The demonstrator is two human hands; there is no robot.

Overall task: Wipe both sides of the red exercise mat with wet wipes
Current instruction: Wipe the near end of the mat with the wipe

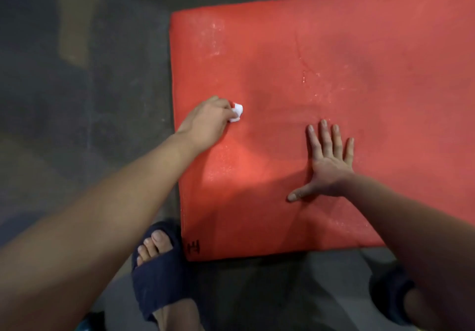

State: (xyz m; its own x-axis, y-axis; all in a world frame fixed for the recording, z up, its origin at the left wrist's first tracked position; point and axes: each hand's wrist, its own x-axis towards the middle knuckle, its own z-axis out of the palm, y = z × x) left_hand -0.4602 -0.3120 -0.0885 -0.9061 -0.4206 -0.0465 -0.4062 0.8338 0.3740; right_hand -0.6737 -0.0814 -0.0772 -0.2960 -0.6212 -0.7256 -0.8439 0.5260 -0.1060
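Note:
The red exercise mat (347, 79) lies flat on the floor and fills the right and middle of the view, its left end near me. My left hand (205, 122) grips a crumpled white wet wipe (236, 112) and holds it against the mat close to the left edge. My right hand (326, 166) lies flat on the mat with fingers spread, palm down, nearer the front edge. Pale streaks and specks show on the mat's surface, mostly at the far left and the middle.
Grey concrete floor (84, 99) surrounds the mat on the left and front. My left foot in a dark blue slipper (159, 274) stands at the mat's near left corner, by a small black mark (194, 247). My right foot in its slipper (390, 294) is at the lower right.

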